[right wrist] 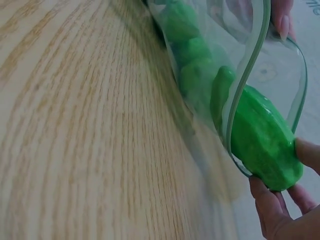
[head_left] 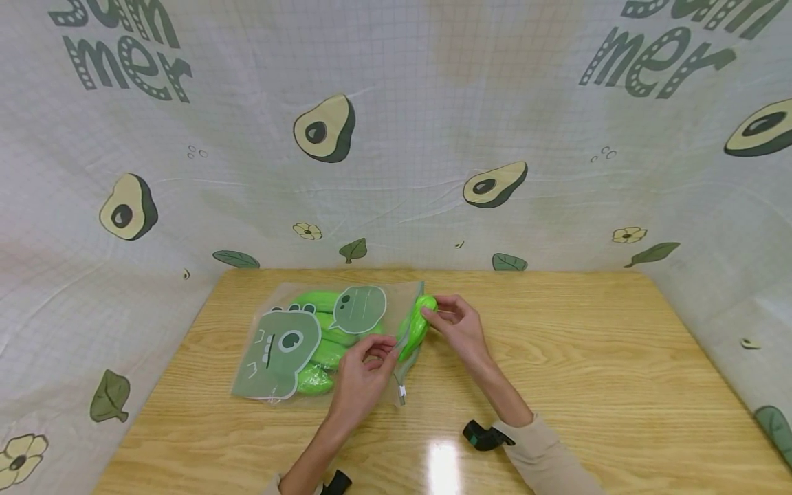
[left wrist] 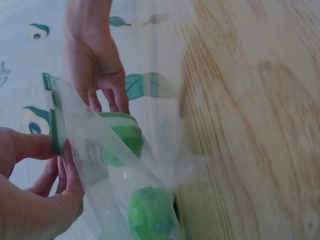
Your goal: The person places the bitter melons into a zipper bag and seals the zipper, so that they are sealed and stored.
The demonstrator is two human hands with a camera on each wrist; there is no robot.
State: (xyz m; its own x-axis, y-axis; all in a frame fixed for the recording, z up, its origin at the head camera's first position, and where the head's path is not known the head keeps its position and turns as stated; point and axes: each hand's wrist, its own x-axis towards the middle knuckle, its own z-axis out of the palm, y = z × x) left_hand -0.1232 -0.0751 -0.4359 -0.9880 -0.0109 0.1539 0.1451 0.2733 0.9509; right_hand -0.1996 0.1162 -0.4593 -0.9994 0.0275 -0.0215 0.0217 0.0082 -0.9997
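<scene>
A clear zip bag with a green cartoon print lies on its side, holding several bright green cucumber-shaped vegetables. My left hand pinches the edge of its mouth, thumb on one side and fingers on the other; the left wrist view shows this at the green zip strip. With thumb and fingertips, my right hand grips the outer end of one green cucumber. In the right wrist view that cucumber sits partly within the open mouth, its outer end sticking out past the rim.
Beneath everything is a wood-grain table. A pale cloth printed with avocados and leaves hangs behind and along the sides. A black wrist camera mount sits at the right sleeve.
</scene>
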